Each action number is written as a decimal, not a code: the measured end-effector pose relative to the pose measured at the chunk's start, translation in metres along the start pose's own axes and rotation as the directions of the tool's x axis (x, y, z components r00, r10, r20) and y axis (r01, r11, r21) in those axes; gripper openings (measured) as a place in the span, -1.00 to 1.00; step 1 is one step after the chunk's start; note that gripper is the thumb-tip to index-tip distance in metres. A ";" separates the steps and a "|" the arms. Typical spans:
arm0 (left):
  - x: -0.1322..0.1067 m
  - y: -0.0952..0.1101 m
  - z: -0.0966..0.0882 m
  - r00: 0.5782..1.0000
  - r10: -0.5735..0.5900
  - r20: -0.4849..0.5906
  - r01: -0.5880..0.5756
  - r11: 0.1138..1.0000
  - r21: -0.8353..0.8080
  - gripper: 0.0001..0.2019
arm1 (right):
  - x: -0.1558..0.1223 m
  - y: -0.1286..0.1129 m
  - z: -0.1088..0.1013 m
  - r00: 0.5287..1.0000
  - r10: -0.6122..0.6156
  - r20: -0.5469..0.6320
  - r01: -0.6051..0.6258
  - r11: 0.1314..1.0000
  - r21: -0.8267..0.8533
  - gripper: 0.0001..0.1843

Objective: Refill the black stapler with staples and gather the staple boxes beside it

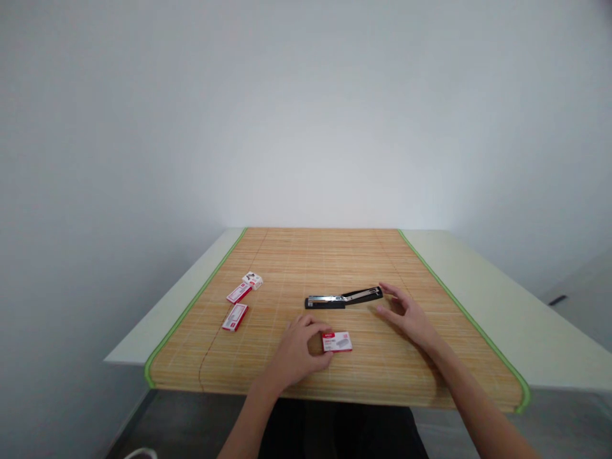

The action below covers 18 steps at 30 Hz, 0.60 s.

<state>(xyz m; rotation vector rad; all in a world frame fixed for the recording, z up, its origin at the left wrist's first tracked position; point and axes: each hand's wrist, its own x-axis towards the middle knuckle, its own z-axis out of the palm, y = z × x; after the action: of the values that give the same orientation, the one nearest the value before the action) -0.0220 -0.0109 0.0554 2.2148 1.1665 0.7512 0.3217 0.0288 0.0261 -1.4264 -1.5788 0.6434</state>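
My left hand (300, 349) has its thumb and forefinger at the near and far edges of the left end of a red and white staple box (337, 342), which lies flat on the mat. Beyond it a black stapler (345, 299) lies spread out, its two arms in a shallow V and its metal magazine showing. At the stapler's right end is my right hand (406, 317), open, thumb and fingers apart around that tip. Whether a finger touches the stapler I cannot tell.
Two more red and white boxes (235, 317) and a small white box (253, 280) lie to the left on the bamboo mat (315, 255). The mat has green edging and covers a white table (459, 268). A pale wall (310, 115) stands behind.
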 end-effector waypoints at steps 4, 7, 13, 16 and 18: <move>-0.005 -0.011 -0.006 0.999 -0.034 -0.024 0.034 0.999 0.005 -0.52 | -0.007 -0.012 -0.004 0.990 -0.055 -0.132 0.055 0.998 -0.007 -0.23; -0.007 -0.015 -0.009 1.000 -0.021 -0.016 0.022 1.000 0.019 -0.62 | -0.027 -0.034 -0.002 0.936 -0.158 -0.315 0.132 0.986 -0.103 -0.35; -0.001 -0.022 -0.013 0.999 -0.001 -0.054 0.003 1.000 0.029 -0.69 | -0.064 -0.081 0.042 0.960 -0.281 -0.011 0.274 0.944 -0.185 -0.63; 0.001 -0.027 -0.017 0.998 -0.002 -0.067 0.003 1.000 0.024 -0.70 | -0.061 -0.086 0.064 0.932 -0.292 0.216 0.333 0.924 -0.186 -0.78; 0.001 -0.029 -0.019 0.998 -0.005 -0.062 0.006 1.000 0.021 -0.70 | -0.056 -0.083 0.071 0.932 -0.271 0.242 0.318 0.930 -0.183 -0.82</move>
<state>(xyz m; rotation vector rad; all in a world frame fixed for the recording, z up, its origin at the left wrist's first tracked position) -0.0506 0.0082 0.0494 2.2193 1.2154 0.8143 0.2159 -0.0291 0.0474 -1.2670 -2.0412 0.4629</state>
